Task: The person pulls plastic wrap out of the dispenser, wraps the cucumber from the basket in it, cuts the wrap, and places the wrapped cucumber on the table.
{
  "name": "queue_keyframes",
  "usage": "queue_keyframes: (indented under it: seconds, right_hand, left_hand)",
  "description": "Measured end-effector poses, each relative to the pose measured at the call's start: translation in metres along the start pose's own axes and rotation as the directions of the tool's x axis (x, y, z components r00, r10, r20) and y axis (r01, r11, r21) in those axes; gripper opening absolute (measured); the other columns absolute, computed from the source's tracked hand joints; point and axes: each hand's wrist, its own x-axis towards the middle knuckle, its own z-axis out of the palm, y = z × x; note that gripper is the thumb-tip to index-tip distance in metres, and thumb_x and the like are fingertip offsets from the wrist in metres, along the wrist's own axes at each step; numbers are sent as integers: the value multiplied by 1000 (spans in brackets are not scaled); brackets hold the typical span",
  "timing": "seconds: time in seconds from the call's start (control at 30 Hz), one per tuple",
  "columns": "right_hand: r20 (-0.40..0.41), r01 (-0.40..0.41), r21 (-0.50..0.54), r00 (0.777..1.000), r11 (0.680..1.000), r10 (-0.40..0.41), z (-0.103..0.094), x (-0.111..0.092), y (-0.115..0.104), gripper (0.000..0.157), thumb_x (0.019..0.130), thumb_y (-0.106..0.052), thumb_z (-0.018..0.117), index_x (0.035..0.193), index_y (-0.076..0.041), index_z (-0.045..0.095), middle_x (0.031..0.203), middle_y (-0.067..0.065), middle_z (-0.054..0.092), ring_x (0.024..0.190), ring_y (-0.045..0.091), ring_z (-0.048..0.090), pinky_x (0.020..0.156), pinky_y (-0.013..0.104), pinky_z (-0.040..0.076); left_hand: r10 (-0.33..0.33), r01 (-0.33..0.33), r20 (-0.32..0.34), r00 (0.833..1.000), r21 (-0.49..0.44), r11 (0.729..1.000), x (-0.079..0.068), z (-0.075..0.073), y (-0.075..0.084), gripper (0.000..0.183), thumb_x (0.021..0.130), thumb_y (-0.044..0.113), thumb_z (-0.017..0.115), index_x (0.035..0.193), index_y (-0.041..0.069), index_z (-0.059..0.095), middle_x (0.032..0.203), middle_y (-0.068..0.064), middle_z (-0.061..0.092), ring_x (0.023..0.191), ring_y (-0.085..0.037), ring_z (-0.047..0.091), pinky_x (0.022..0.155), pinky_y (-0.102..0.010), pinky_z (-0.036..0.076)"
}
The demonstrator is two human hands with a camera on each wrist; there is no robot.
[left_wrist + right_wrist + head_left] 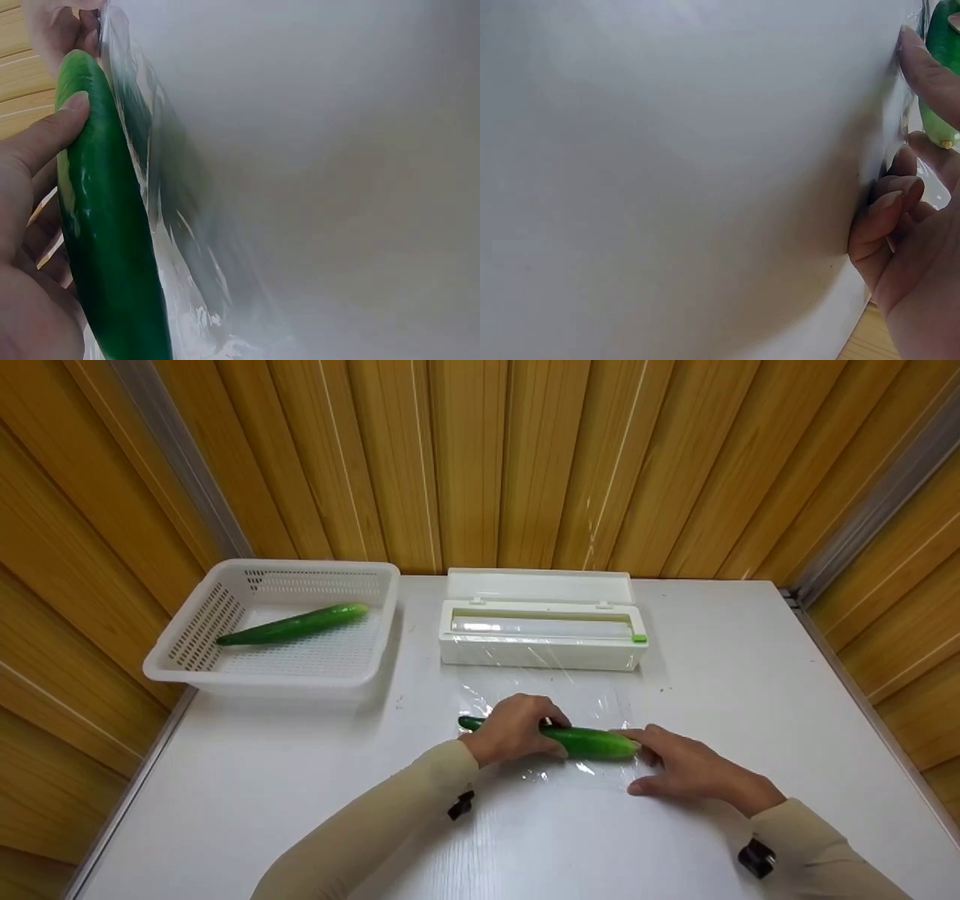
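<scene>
A green cucumber point(592, 742) lies on a sheet of clear cling film point(551, 686) in front of the dispenser. My left hand point(517, 727) grips the cucumber's middle, its thumb point(56, 131) on the near side and its fingers behind. At the pale right end, my right hand point(686, 765) rests low by the film's edge, thumb spread from the fingers. The right wrist view has its index finger point(934, 154) against the cucumber's tip, while the other fingers bend on the table. Whether any film is pinched there is hard to tell.
Behind the film stands a white cling film dispenser point(540, 655), lid raised and roll point(540, 627) showing; film runs from it toward the hands. A white perforated basket point(382, 637) at the left holds another cucumber point(292, 626). Wood-look walls point(469, 465) border the white table point(262, 795).
</scene>
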Motion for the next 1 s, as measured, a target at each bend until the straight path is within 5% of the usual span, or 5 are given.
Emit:
queue_keyframes:
  seconds: [1.0]
  right_hand:
    - [-48,-7,14,999,1000,7,4,-3,-1,83,85,-49,88,154,-21,53,98,-6,51,88,11,51,72,30,44]
  left_hand:
    - [19,-19,-10,1000,-6,1000,0,6,-3,37,86,29,92,118,14,82,107,5,78,95,-4,67,91,-21,50]
